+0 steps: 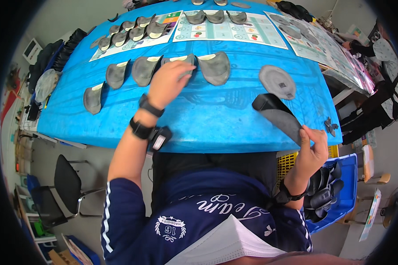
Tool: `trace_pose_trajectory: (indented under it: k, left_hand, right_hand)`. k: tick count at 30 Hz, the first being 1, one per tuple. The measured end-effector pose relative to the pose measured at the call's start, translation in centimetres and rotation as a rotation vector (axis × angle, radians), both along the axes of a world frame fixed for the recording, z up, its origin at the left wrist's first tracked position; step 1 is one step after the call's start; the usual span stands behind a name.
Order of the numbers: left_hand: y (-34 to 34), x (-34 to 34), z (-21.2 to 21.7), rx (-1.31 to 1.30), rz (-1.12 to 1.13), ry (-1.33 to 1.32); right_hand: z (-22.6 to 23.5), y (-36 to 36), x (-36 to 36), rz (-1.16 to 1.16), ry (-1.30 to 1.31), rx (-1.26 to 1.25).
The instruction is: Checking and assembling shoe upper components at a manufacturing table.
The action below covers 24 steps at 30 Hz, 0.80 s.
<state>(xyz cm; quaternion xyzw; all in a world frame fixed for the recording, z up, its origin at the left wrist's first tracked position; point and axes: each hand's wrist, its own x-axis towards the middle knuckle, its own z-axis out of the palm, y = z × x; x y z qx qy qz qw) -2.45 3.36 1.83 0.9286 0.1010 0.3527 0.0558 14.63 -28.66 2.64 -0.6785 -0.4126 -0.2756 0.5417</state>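
My left hand (169, 81) reaches over a row of curved dark-grey pieces with pale strips along their top edges. Its fingers bend around one curved grey piece (177, 60), which the hand partly covers. Beside that piece stand a similar one (214, 68) to the right and another (143, 71) to the left. At the table's near right, my right hand (313, 145) pinches the lower corner of a curved black-grey piece (279, 115) between thumb and fingers. Beyond it lies a flat grey oval piece (277, 82) with a small square mark.
A blue-covered table (199, 126) spans the view. Printed sheets (227, 33) at its far side carry more curved pieces. Small dark scraps (330, 126) lie by the right edge. Below stands a blue crate (347, 198) of dark pieces. Another person (380, 84) stands at right.
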Motion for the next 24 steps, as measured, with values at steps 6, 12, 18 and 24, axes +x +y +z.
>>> trace_pose_trajectory:
  k: [6,12,18,24]
  left_hand:
    - [3.5,5.5,-1.4,0.345,-0.037,0.335]
    - [-2.1,6.1,0.3,0.531,-0.361,0.201]
    - [-11.7,4.8,-0.7,0.391,-0.415,0.226]
    - [-10.5,1.7,0.7,0.331,-0.513,0.191]
  right_hand:
    - [0.3,-0.7,-0.2,0.017,-0.040,-0.020]
    - [-0.3,-2.0,1.2,0.038,-0.036,0.021]
    - [-0.9,-1.4,1.8,0.055,-0.013,0.101]
    - [-1.1,-2.8,2.4,-0.008,-0.027,0.181]
